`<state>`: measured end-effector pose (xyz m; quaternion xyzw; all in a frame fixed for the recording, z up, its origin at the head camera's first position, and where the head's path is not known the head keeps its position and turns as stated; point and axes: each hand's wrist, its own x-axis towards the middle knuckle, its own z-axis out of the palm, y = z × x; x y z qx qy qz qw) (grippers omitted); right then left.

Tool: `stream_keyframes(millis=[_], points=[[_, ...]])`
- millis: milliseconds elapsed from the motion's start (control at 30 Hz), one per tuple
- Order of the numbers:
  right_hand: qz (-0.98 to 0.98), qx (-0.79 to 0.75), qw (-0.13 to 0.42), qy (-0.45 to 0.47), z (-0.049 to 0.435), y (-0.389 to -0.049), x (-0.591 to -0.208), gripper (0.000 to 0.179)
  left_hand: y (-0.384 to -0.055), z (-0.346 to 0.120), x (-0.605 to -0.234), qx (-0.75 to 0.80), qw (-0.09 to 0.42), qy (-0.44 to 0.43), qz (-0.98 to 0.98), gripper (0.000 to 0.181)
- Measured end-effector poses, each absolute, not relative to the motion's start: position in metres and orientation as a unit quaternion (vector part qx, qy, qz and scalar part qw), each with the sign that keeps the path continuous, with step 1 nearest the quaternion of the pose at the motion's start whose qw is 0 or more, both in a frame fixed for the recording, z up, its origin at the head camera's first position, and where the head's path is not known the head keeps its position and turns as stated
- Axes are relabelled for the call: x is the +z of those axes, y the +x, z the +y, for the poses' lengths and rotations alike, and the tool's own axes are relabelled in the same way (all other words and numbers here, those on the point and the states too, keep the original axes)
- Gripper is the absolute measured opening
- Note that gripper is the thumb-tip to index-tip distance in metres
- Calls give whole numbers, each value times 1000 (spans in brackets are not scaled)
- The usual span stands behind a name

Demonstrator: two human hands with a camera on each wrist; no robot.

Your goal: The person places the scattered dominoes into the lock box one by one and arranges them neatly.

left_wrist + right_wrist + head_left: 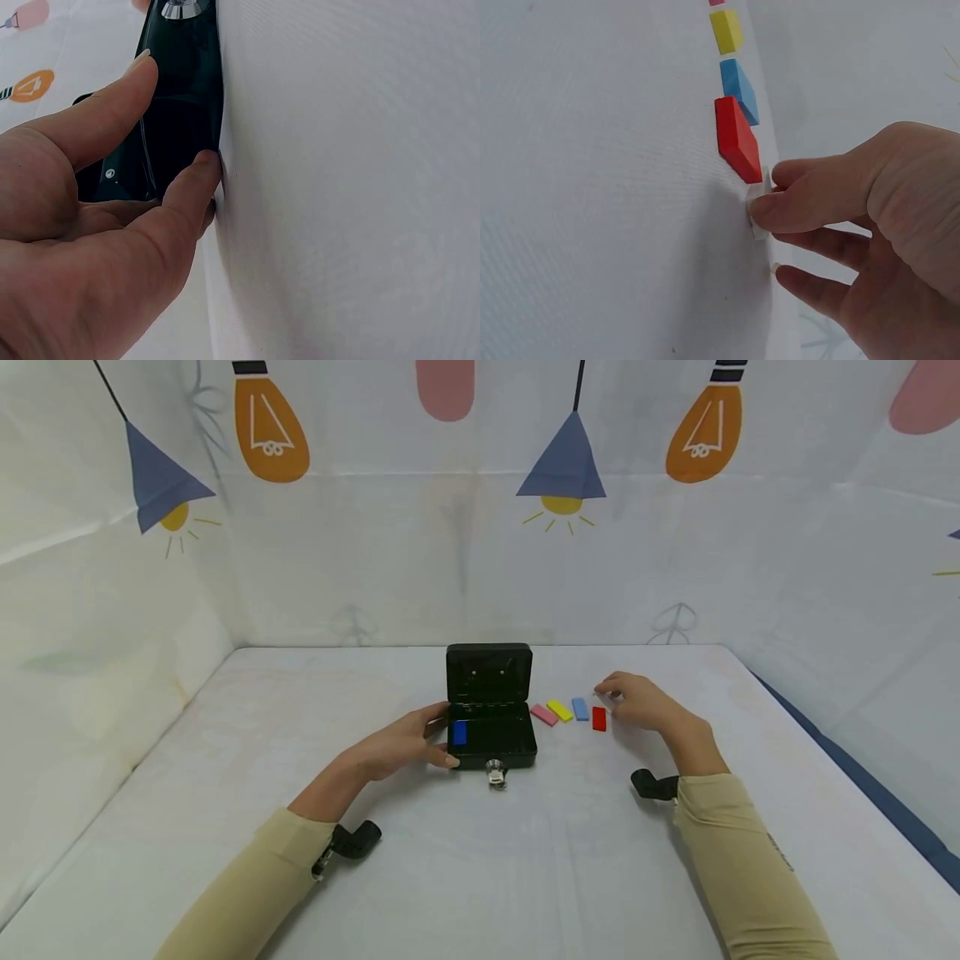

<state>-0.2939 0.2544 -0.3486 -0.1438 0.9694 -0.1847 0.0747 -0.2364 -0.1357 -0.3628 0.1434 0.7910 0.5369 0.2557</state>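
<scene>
A small black cash box (491, 760) stands with its lid (489, 672) raised and a blue block (460, 732) inside at the left. My left hand (401, 743) holds the box by its left side, thumb at the front corner and fingers toward the back. In the right wrist view, my right hand (855, 217) pinches a white block (756, 225) between thumb and fingers, close beside the red block (739, 142). A light blue block (581, 709), a yellow block (559, 710) and a pink block (544, 715) lie between the red one and the box.
A metal lock (496, 774) sticks out from the box's front. White cloth covers the table (480, 877), and a printed curtain (360, 552) hangs behind it. Each wrist bears a black camera mount, such as the left one (357, 840).
</scene>
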Motion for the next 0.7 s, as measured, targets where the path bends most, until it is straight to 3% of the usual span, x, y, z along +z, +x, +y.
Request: stream_keyframes(millis=[700], points=[[971,-168,66,-155,252,-297,-352,45,-236,-136,-363,536,254,148,791,103]])
